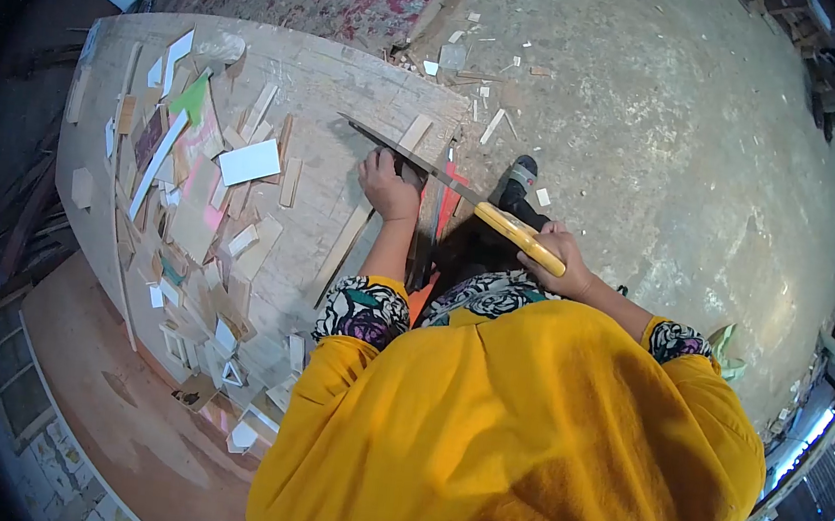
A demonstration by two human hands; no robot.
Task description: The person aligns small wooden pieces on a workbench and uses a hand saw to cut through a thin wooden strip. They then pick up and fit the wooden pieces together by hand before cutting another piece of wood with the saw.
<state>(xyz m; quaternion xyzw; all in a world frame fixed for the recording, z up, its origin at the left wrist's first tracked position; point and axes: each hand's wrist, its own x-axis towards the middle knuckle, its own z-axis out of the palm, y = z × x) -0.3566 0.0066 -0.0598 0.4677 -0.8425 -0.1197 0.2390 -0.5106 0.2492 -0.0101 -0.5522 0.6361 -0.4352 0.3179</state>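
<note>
Handsaw (511,226) lies slantwise over the right edge of the worktop (319,85), its blade crossing above a long wooden strip (346,241). The right hand (560,261) has its fingers clamped round the yellow handle. The left hand (391,196) sits beside the blade at the strip, fingers curled; whether they grip or merely press, I cannot tell. Offcuts (250,163) lie scattered to the left, so some cutting seems done, though not necessarily from this strip. No finished cut shows in it; the hand hides any kerf, so how much remains is unclear.
</note>
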